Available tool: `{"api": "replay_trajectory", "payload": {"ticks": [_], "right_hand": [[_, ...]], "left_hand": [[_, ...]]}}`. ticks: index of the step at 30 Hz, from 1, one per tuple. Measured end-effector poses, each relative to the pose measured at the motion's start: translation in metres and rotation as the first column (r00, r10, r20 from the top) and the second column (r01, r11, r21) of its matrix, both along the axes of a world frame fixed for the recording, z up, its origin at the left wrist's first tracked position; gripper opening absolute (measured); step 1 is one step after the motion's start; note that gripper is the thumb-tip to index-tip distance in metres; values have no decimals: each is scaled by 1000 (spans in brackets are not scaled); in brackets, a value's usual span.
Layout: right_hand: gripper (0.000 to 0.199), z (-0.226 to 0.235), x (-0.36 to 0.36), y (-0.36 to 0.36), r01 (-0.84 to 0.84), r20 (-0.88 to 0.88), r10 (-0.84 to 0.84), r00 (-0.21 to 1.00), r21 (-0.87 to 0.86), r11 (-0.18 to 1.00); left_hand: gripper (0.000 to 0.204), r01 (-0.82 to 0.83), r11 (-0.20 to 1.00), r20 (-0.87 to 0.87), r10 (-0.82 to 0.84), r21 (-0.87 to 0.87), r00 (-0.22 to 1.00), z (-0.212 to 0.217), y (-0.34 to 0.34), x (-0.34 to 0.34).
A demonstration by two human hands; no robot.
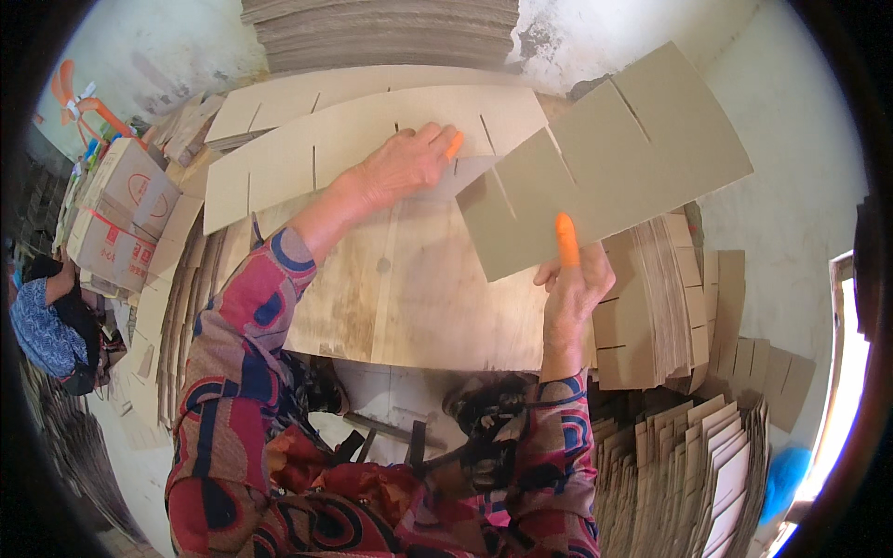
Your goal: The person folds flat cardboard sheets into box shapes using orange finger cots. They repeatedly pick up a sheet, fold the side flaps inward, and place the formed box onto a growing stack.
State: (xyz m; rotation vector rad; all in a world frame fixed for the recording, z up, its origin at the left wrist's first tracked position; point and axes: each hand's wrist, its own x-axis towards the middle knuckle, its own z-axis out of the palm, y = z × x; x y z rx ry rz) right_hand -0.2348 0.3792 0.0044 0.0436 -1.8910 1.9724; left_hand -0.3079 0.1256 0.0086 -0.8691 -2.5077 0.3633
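My right hand (579, 284) pinches the lower edge of a grey-brown slotted cardboard divider (642, 139), an orange finger cot on its thumb lying over the sheet. The divider is tilted up to the right, three slits cut in from its far edge. My left hand (405, 169) is closed at the near edge of a long, pale slotted cardboard strip (279, 172), with an orange cot on one fingertip. Its thumb is hidden. Behind that strip lies a stack of similar strips (270, 104). Both lie on a wooden tabletop (409, 288).
Bundles of slotted cardboard stand at the table's right (642, 307) and lower right (698, 474). A tall cardboard stack (381, 33) rises at the back. To the left are a printed carton (126, 214), orange-handled scissors (79, 98) and blue cloth (51, 325).
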Motion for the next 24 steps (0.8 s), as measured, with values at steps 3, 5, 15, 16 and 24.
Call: {"api": "replay_trajectory", "payload": {"ticks": [3, 5, 15, 16, 24], "right_hand": [[15, 3, 1, -3, 11, 34, -11, 999, -1, 1000], [15, -1, 0, -2, 7, 36, -8, 999, 15, 1000], [21, -27, -6, -7, 25, 72, -30, 997, 74, 997], [16, -30, -6, -7, 39, 78, -46, 996, 96, 995], [11, -31, -3, -23, -28, 95, 21, 995, 70, 997]], "left_hand": [[46, 35, 997, -44, -37, -66, 998, -7, 8, 13], [44, 57, 996, -5, -58, -74, 998, -4, 14, 22], [46, 279, 958, -55, -282, -68, 958, -20, 53, 85], [46, 277, 959, -52, -280, -53, 959, -22, 58, 96], [70, 116, 774, 113, -235, 622, 965, 1, 35, 83]]}}
